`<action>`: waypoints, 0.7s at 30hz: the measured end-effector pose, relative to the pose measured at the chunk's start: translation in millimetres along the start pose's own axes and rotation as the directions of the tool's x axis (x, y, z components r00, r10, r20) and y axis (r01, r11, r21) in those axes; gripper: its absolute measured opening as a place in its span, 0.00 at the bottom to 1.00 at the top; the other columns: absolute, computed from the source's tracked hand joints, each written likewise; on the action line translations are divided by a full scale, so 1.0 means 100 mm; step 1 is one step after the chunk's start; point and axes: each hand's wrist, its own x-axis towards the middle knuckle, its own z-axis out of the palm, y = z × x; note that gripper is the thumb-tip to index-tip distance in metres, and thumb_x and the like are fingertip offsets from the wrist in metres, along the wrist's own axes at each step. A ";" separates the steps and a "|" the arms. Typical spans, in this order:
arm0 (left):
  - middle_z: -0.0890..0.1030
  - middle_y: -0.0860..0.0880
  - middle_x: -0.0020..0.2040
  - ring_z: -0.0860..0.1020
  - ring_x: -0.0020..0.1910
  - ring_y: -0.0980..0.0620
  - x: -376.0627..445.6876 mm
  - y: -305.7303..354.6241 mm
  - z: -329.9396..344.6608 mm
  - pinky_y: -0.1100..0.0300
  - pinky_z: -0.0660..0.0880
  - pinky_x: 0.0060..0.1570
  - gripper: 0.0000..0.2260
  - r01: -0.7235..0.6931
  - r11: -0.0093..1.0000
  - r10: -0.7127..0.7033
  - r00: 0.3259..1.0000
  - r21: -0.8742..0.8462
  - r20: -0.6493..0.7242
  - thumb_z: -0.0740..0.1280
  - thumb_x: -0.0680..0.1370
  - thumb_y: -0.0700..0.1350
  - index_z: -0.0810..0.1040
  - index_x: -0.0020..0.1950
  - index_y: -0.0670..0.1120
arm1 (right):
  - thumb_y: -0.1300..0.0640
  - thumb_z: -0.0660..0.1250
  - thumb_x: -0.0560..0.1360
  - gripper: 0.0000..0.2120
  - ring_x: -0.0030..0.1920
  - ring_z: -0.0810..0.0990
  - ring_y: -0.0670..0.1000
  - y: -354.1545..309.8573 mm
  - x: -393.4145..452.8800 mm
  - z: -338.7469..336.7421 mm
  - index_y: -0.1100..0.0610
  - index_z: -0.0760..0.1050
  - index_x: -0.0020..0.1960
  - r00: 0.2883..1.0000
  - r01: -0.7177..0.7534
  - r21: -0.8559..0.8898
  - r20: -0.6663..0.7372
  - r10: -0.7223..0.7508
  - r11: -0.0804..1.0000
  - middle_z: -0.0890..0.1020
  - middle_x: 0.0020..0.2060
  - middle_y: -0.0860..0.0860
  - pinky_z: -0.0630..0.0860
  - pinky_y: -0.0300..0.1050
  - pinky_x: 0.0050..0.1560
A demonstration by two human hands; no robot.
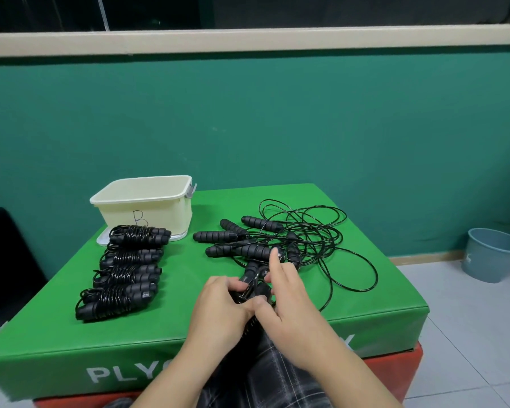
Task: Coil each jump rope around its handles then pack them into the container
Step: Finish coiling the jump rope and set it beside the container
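My left hand (221,304) grips a pair of black jump-rope handles (252,287) at the near middle of the green plyo box (71,343). My right hand (286,301) pinches the rope against those handles, its index finger raised. Several coiled jump ropes (124,270) lie in a row on the left. A tangle of loose ropes and handles (280,240) sits at the back right. The cream container (145,201) stands open at the back left.
A white lid (102,241) lies under the container. A blue-grey bucket (492,254) stands on the tiled floor to the right. A dark chair (3,260) is at the left. A green wall runs behind the box.
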 end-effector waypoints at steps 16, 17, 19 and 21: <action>0.73 0.58 0.51 0.72 0.52 0.58 -0.02 -0.01 -0.02 0.65 0.64 0.50 0.13 0.009 0.998 -0.009 1.000 -0.056 0.004 0.75 0.69 0.51 0.70 0.41 0.56 | 0.59 0.60 0.80 0.23 0.32 0.74 0.40 0.09 0.03 0.06 0.38 0.59 0.68 0.908 -0.070 0.374 -0.361 0.214 0.925 0.80 0.40 0.44 0.70 0.31 0.37; 0.73 0.59 0.51 0.72 0.52 0.58 -0.02 -0.01 -0.02 0.65 0.64 0.50 0.12 0.012 0.998 -0.012 1.000 -0.062 0.001 0.75 0.69 0.51 0.71 0.42 0.56 | 0.60 0.61 0.80 0.21 0.31 0.75 0.41 0.10 0.03 0.06 0.41 0.63 0.68 0.906 -0.081 0.360 -0.362 0.219 0.930 0.80 0.38 0.45 0.71 0.32 0.37; 0.73 0.59 0.50 0.73 0.52 0.57 -0.02 -0.02 -0.02 0.65 0.64 0.50 0.12 0.017 0.997 -0.018 1.000 -0.072 -0.003 0.75 0.70 0.51 0.72 0.44 0.54 | 0.59 0.63 0.79 0.16 0.32 0.76 0.41 0.11 0.02 0.05 0.51 0.69 0.65 0.903 -0.125 0.295 -0.361 0.232 0.947 0.81 0.40 0.45 0.72 0.31 0.38; 0.74 0.58 0.50 0.73 0.53 0.57 -0.01 -0.02 -0.01 0.65 0.64 0.51 0.12 0.018 0.997 -0.018 1.000 -0.075 -0.001 0.74 0.70 0.51 0.72 0.43 0.54 | 0.56 0.65 0.78 0.15 0.36 0.76 0.40 0.12 0.00 0.05 0.54 0.72 0.65 0.915 -0.158 0.182 -0.343 0.213 0.970 0.80 0.44 0.43 0.72 0.31 0.41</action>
